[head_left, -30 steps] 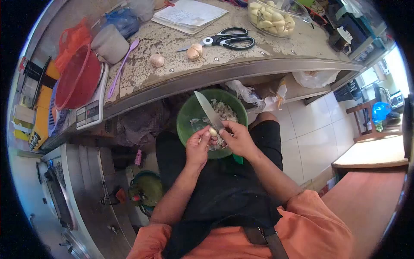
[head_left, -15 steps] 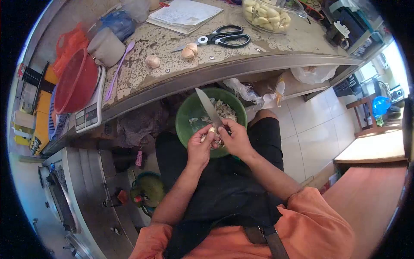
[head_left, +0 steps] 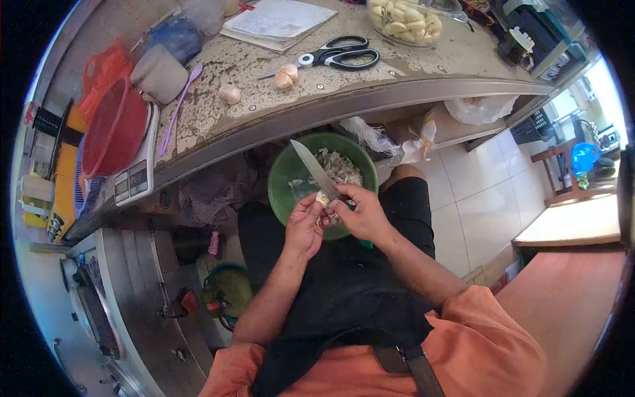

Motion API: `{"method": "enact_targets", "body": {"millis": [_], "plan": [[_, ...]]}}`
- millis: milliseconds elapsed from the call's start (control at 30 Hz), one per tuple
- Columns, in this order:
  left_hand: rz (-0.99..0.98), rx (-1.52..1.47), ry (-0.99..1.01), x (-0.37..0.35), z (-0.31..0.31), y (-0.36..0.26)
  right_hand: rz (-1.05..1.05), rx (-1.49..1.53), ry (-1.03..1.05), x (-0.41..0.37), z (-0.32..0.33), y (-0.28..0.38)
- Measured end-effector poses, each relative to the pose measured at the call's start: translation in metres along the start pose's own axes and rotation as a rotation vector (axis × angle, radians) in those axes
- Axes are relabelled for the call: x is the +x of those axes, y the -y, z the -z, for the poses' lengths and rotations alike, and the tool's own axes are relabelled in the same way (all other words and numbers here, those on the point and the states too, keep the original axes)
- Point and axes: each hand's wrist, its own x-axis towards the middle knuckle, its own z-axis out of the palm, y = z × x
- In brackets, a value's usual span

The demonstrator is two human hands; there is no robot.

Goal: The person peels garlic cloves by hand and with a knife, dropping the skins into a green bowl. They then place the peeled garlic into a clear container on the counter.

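My left hand (head_left: 306,225) pinches a pale garlic clove (head_left: 322,198) between thumb and fingers. Closed on a knife (head_left: 312,167) is my right hand (head_left: 362,213), its thumb close to the clove. The blade points up and to the left, its base right at the clove. Both hands are over a green basin (head_left: 280,177) between my knees, which holds garlic skins (head_left: 342,168). The knife's handle is hidden in my fingers.
On the counter ahead lie garlic bulbs (head_left: 286,77), scissors (head_left: 340,54), papers (head_left: 274,23) and a purple spoon (head_left: 177,112). A container of peeled cloves (head_left: 407,25) stands behind. At left, a red basket (head_left: 114,132) sits by a scale (head_left: 135,178). The counter edge (head_left: 344,102) overhangs the basin.
The knife blade has tipped slightly further left and down. More of the pale clove shows between my left fingers. Both hands stay over the basin.
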Motion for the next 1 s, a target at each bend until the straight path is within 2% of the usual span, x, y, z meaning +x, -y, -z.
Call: {"method": "enact_targets", "body": {"millis": [33,133,333,433,533,733,1000], "plan": [[0.0,0.007,0.009,0.0,-0.001,0.0,0.096,-0.065,-0.018,0.001,0.0,-0.001],[-0.005,0.048,0.044,-0.002,-0.002,-0.001,0.097,-0.148,-0.051,0.003,-0.002,-0.012],[0.042,0.111,0.037,-0.004,-0.011,-0.004,-0.018,-0.037,-0.048,0.005,0.0,-0.015],[0.062,0.048,0.011,-0.002,-0.006,-0.004,-0.022,-0.093,-0.055,0.002,0.001,-0.009],[0.078,-0.056,-0.036,0.001,-0.001,-0.001,0.3,-0.194,-0.129,0.004,0.001,-0.019],[0.109,-0.121,-0.023,0.003,0.003,0.002,0.228,-0.151,-0.032,-0.001,-0.004,-0.007],[0.091,-0.089,-0.049,-0.001,-0.005,0.005,0.169,-0.244,-0.112,0.002,-0.007,-0.019]]}}
